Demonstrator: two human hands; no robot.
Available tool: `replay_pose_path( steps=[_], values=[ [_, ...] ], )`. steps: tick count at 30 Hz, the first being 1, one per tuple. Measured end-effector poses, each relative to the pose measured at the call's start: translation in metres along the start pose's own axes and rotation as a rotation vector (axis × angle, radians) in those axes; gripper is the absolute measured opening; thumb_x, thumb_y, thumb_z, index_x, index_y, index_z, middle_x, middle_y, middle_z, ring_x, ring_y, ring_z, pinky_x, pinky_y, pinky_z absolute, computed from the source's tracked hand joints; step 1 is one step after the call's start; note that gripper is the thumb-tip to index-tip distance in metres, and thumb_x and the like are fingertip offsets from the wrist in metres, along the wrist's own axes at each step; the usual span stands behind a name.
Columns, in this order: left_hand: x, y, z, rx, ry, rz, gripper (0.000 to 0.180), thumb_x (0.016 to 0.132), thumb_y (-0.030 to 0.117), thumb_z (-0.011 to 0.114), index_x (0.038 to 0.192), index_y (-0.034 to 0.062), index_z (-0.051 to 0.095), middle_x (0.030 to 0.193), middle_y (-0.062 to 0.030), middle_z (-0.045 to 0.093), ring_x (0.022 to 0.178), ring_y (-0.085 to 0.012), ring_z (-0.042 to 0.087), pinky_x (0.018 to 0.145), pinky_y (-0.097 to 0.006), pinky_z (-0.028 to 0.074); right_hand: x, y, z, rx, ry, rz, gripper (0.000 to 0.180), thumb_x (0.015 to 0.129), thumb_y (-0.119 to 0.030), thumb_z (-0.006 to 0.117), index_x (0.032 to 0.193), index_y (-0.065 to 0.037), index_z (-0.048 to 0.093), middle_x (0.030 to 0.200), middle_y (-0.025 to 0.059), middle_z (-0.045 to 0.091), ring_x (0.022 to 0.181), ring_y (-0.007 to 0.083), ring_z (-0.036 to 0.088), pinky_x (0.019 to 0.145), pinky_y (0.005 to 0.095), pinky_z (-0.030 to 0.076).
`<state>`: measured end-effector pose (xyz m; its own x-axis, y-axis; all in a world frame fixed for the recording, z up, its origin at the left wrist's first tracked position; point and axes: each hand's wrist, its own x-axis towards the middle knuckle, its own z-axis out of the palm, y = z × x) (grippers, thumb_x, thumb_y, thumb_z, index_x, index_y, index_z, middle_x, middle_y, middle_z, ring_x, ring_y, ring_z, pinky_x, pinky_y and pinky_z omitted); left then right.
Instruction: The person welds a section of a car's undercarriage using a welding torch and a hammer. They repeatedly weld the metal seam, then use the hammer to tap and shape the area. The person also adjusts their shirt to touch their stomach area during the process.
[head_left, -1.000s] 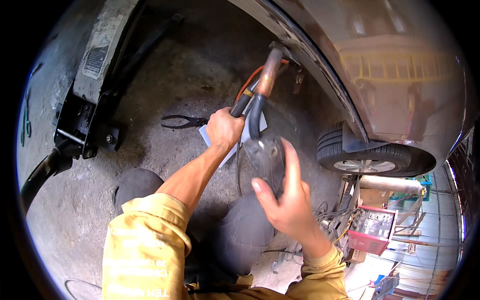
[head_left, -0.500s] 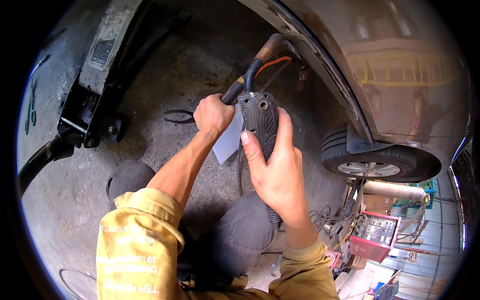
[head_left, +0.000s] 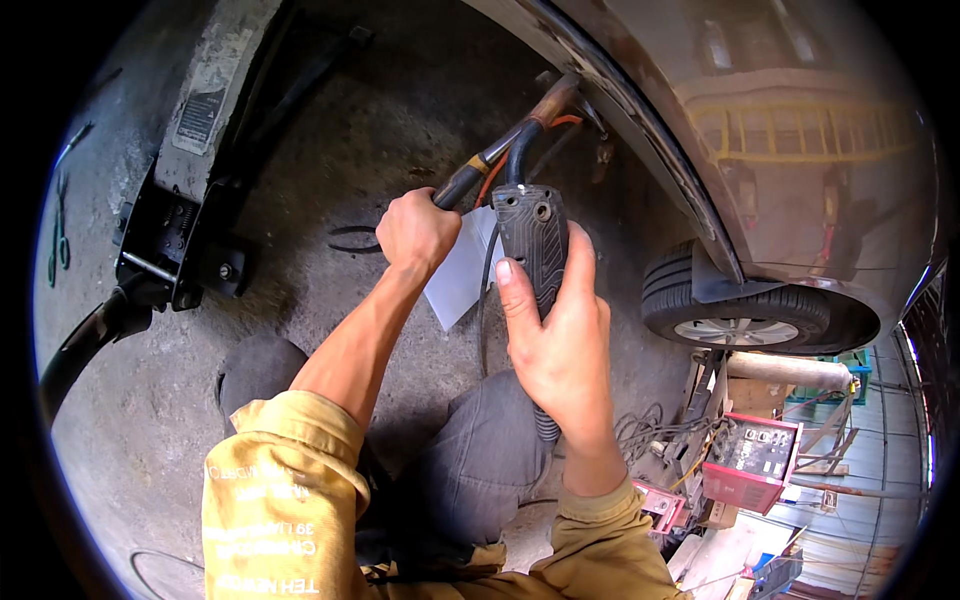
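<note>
Right grip wraps a black torch; left grip clenches a dark handle beside it.

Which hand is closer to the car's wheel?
Right. The right hand, holding the black textured handle, is left of the wheel in the picture; the left hand, around another black grip, is farther left.

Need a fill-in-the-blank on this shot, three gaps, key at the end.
The left hand grips a tool handle; the right hand holds a ridged handle coloured ____.
The white sheet lies on the ____.
In this view, the jack is to the ____ of both hands.

Missing words: black; floor; left.
</note>
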<state>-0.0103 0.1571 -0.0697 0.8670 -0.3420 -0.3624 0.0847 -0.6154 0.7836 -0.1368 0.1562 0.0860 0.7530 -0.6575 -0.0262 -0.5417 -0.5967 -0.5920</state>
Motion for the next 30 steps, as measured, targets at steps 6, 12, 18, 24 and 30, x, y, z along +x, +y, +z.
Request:
replay_pose_path(
  steps=[6,12,18,24,30],
  values=[
    [0.0,0.0,-0.004,0.012,0.019,0.019,0.027,0.073,0.017,0.06,0.095,0.0108,0.074,0.089,-0.0175,0.07,0.089,-0.0354,0.067,0.081,-0.042,0.052,-0.001,-0.005,-0.003,0.043,-0.045,0.08,0.058,0.095,-0.029,0.058,0.134,0.0,0.028,0.077,0.028,0.065,0.076,0.047,0.066,0.063,0.0497,0.05],
    [-0.003,0.001,0.0,0.003,0.037,0.016,0.026,0.074,0.017,0.06,0.095,0.0107,0.074,0.088,-0.0184,0.07,0.087,-0.0359,0.067,0.08,-0.042,0.052,0.002,-0.003,0.0,-0.007,-0.03,0.044,0.054,0.095,-0.029,0.058,0.131,0.001,0.032,0.08,0.0271,0.066,0.076,0.0434,0.066,0.065,0.0481,0.05],
    [-0.003,0.001,-0.003,0.003,0.012,0.005,0.027,0.074,0.017,0.061,0.097,0.0107,0.074,0.088,-0.0179,0.071,0.088,-0.0353,0.068,0.08,-0.042,0.052,0.002,0.002,0.002,-0.038,-0.011,0.0,0.057,0.095,-0.031,0.057,0.131,0.001,0.028,0.076,0.0296,0.064,0.074,0.0491,0.064,0.062,0.0525,0.049],
    [0.0,0.0,-0.005,0.017,0.018,0.001,0.031,0.073,0.017,0.061,0.1,0.0112,0.074,0.09,-0.0181,0.071,0.09,-0.035,0.068,0.082,-0.041,0.052,0.001,-0.002,0.002,-0.026,0.023,0.024,0.052,0.095,-0.03,0.06,0.129,0.004,0.04,0.091,0.0262,0.068,0.088,0.0414,0.068,0.074,0.0439,0.052],
    [0.001,-0.002,-0.003,0.028,0.032,0.004,0.033,0.073,0.016,0.061,0.102,0.0115,0.074,0.091,-0.0185,0.071,0.091,-0.0351,0.067,0.083,-0.041,0.052,-0.002,-0.001,0.003,-0.059,-0.012,0.048,0.052,0.095,-0.03,0.06,0.129,0.004,0.04,0.093,0.0269,0.067,0.09,0.0419,0.067,0.075,0.044,0.052]
  ],
)
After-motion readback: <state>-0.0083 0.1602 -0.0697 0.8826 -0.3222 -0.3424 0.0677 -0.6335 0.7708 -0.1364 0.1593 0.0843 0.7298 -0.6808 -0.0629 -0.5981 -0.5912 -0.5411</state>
